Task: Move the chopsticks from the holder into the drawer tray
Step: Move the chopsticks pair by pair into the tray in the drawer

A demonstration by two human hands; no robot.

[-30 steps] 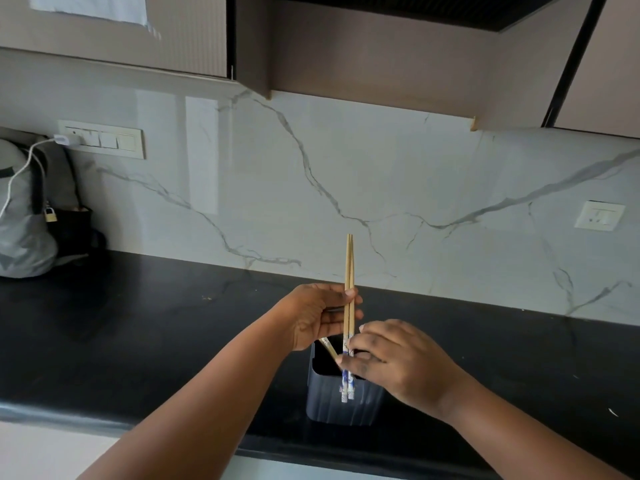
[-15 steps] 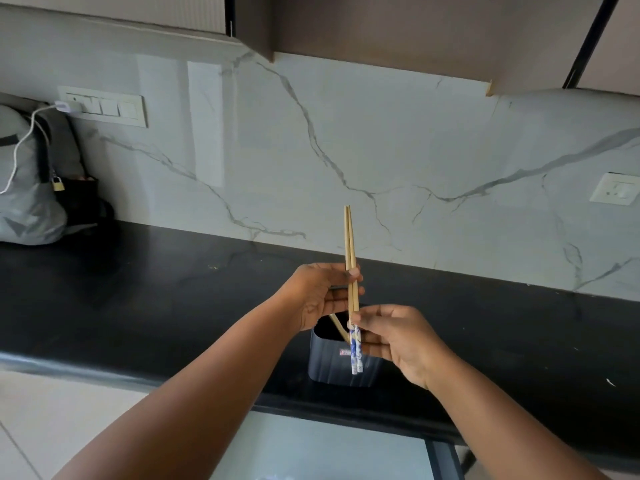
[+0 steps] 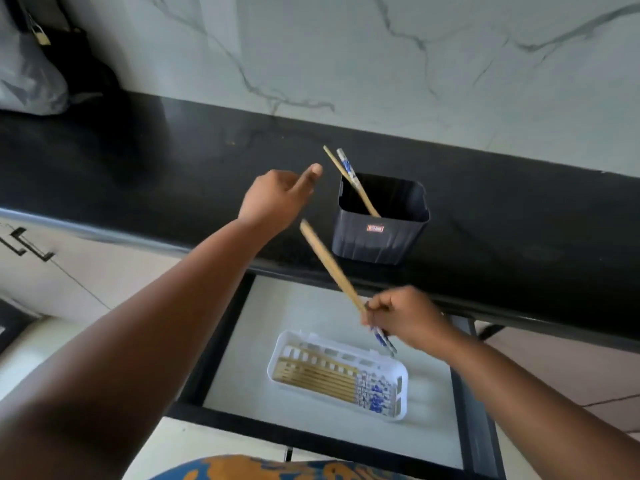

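- On the front of the dark ribbed holder (image 3: 379,220), a small red and white label (image 3: 375,229) is showing, too small for me to read.
- The holder is standing on the black countertop (image 3: 173,168), which is running along under a white marble-veined wall (image 3: 346,46); a grey bag (image 3: 27,74) is sitting at the far left.
- Below the counter edge, a dark-framed drawer (image 3: 214,341) with a pale floor is standing open, and a white slotted tray (image 3: 337,374) is lying in it with several chopsticks side by side, blue patterned ends to the right.
- My right hand (image 3: 403,317) is curling round a pair of chopsticks (image 3: 329,265) near their blue patterned ends, holding them tilted above the drawer, just over the tray's far edge.
- My left hand (image 3: 277,199) is hovering over the counter holding nothing, fingers loosely curled, thumb sticking up, just left of the holder.
- Two remaining chopsticks (image 3: 349,174) are leaning out of the holder's left corner.
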